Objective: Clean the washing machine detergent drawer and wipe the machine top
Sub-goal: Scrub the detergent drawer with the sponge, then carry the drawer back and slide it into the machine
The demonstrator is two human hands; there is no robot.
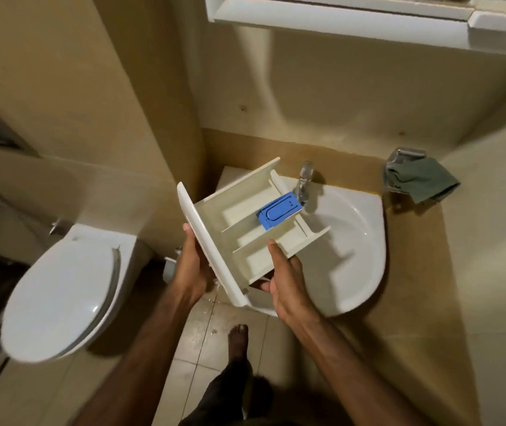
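I hold a white detergent drawer [239, 222] tilted over the left side of a white corner sink [350, 256]. Its blue softener insert [279, 210] sits near the drawer's far end, just left of the chrome tap [304, 182]. My left hand [193, 265] grips the drawer's front panel from the left side. My right hand [285, 281] grips the drawer's right wall, thumb on top and fingers curled beneath. The washing machine is not in view.
A green cloth [420, 179] hangs from a chrome holder on the right wall. A toilet [61, 290] with its lid down stands at the left. Water drops lie on the tiled floor [215, 333] by my bare foot [238, 339]. A white cabinet [368, 23] hangs above.
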